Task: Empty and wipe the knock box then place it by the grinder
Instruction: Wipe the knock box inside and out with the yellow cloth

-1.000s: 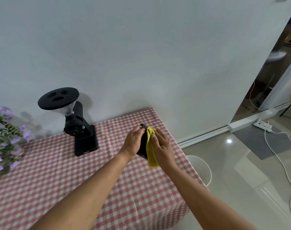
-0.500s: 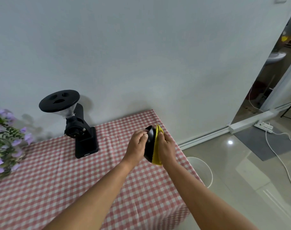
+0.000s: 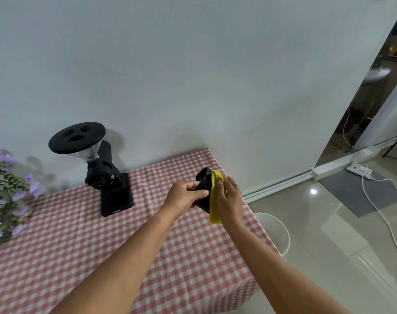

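Knock box (image 3: 203,191) tipped sideways in your left hand (image 3: 185,197) grip so your right hand (image 3: 229,201), holding the yellow cloth (image 3: 214,200), reaches its mouth.

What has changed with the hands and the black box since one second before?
The knock box turned in the left hand; the right hand rubbed the yellow cloth along it. Both grips stayed; the grinder stayed put.
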